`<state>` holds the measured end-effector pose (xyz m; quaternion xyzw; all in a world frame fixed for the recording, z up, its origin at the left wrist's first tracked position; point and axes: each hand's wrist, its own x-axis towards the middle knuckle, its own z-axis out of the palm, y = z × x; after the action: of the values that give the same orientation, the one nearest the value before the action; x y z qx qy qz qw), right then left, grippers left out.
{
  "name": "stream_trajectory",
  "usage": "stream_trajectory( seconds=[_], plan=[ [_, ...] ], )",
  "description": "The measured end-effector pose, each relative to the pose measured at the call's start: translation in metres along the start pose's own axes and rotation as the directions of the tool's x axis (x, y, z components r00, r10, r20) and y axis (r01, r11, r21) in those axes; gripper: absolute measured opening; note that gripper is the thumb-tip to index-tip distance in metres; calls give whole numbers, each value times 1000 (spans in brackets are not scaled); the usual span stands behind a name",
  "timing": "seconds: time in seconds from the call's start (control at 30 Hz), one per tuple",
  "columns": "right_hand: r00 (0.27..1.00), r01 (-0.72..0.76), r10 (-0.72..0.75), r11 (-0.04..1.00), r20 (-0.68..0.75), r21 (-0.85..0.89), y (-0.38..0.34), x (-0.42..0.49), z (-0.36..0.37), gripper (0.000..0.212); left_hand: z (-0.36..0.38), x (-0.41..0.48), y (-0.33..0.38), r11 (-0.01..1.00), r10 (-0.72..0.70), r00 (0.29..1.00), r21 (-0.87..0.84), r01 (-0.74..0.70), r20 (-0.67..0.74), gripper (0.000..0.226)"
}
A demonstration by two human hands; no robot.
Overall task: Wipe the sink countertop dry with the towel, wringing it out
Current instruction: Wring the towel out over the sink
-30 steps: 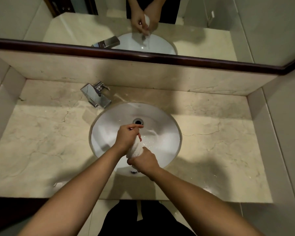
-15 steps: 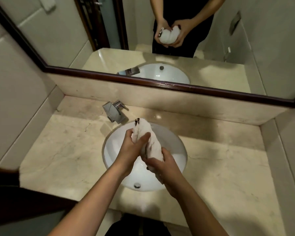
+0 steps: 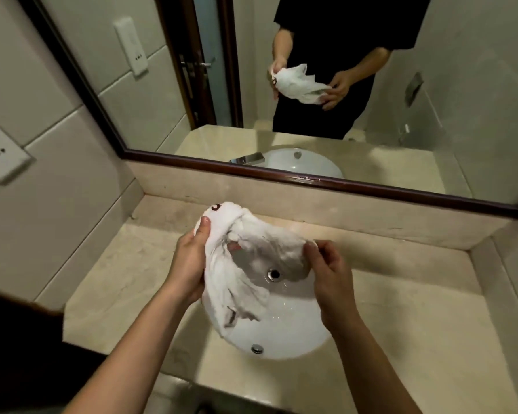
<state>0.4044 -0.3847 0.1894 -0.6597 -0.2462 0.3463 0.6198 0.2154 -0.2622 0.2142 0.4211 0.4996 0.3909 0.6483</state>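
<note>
we hold the white towel point(image 3: 245, 264) above the sink basin point(image 3: 281, 339), likely so drips fall inside. left hand point(image 3: 189, 264) grips one bunched end, thumb on top; right hand point(image 3: 326, 270) pinches the opposite edge, spreading it loose. marble countertop point(image 3: 416, 324) awaits wiping, we judge.

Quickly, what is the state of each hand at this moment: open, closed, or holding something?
Left hand: closed, gripping one end of the white towel above the sink.
Right hand: closed, pinching the towel's other end.
</note>
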Motion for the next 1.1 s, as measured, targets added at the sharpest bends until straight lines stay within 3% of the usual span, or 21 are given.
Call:
stream_trajectory(
  seconds=[0.1, 0.17, 0.3, 0.47, 0.53, 0.6, 0.67, 0.7, 0.73, 0.8, 0.87, 1.0, 1.1],
  plan=[
    [971, 236, -239, 966, -14, -103, -31, 0, 10, 18, -46, 6, 15, 997, 8, 999, 73, -11, 39, 36],
    [930, 368, -359, 916, 82, -162, -59, -3, 20, 15, -75, 11, 22, 986, 62, 996, 150, -71, 63, 35],
    [868, 476, -422, 857, 261, -197, -112, -24, 64, 16, -144, 21, 51, 968, 219, 973, 107, -226, 72, 41],
    [844, 401, -296, 902, 447, -159, -144, -40, 126, 11, -196, 58, 104, 912, 386, 919, 185, -366, -86, 31],
    [867, 339, -260, 933, 425, -120, -147, -47, 156, 12, -205, 73, 115, 870, 423, 902, 317, -377, -88, 22],
    [913, 238, -221, 971, 343, -8, -151, -54, 184, 10, -207, 71, 115, 766, 445, 892, 548, -336, -75, 39],
    [939, 161, -177, 984, 295, 79, -154, -59, 203, 12, -206, 46, 106, 698, 507, 860, 617, -364, -65, 34],
    [942, 141, -163, 986, 292, 94, -155, -61, 210, 12, -204, 26, 99, 714, 511, 859, 567, -410, -23, 30],
    [942, 128, -154, 986, 297, 104, -156, -63, 215, 11, -202, 5, 92, 786, 444, 896, 469, -403, 25, 43],
    [937, 104, -137, 987, 321, 119, -157, -66, 218, 10, -195, -34, 80, 919, 197, 967, 313, -240, 162, 69],
    [933, 72, -115, 988, 341, 136, -157, -68, 217, 10, -188, -55, 69, 968, 21, 964, 236, -86, 267, 72],
    [937, 54, -113, 982, 331, 181, -149, -73, 210, 10, -177, -70, 77, 979, 82, 920, -204, -2, 382, 48],
    [944, 60, -114, 982, 309, 178, -144, -75, 200, 7, -171, -61, 87, 977, 178, 932, -172, -128, 314, 33]
  ],
)
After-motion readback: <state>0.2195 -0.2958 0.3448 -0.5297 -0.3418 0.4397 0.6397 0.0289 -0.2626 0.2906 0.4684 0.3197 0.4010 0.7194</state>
